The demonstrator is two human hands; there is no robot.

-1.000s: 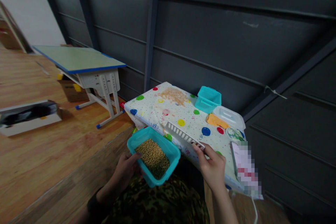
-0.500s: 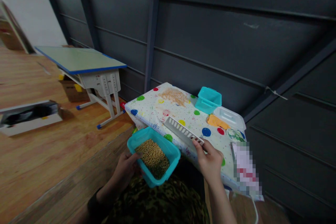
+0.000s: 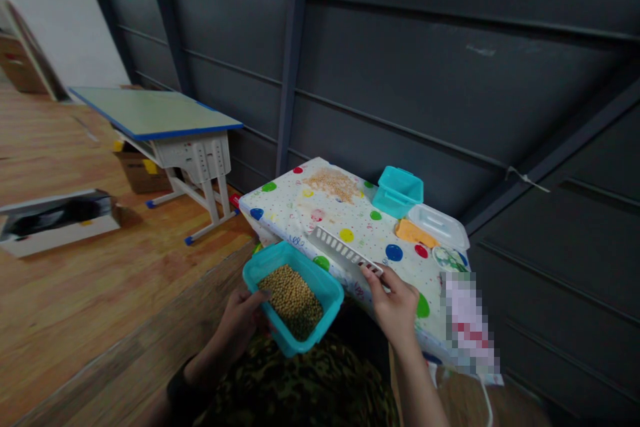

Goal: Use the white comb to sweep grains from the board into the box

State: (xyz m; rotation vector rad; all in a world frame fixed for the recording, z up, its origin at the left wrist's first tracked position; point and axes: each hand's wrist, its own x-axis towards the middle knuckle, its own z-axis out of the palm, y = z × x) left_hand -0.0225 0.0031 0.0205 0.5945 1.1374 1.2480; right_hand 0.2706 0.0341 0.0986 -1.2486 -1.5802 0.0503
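Observation:
My left hand [image 3: 241, 319] grips the near-left rim of a teal plastic container [image 3: 327, 285], its thumb over the edge. Soybeans [image 3: 290, 297] fill part of that container, which is held tilted toward me at the table's front edge. In my right hand [image 3: 395, 300], fingers closed, is the right end of a white slotted plastic strip [image 3: 345, 253], like a narrow tray or basket side. The strip lies slantwise over the front of the table, close beyond the container. Farther back on the cloth, pale grains or beans [image 3: 333, 183] are spread in a loose patch.
On the balloon-print tablecloth [image 3: 295, 213] stand a second teal container [image 3: 399, 193], a clear lid [image 3: 443, 225], an orange cloth [image 3: 416, 233] and a small round item [image 3: 447, 257]. A dark panelled wall [image 3: 400, 80] rises behind. A desk [image 3: 160, 113] stands at left.
My right hand has shifted slightly left with the slotted strip. The left hand and the container of soybeans stay almost where they were.

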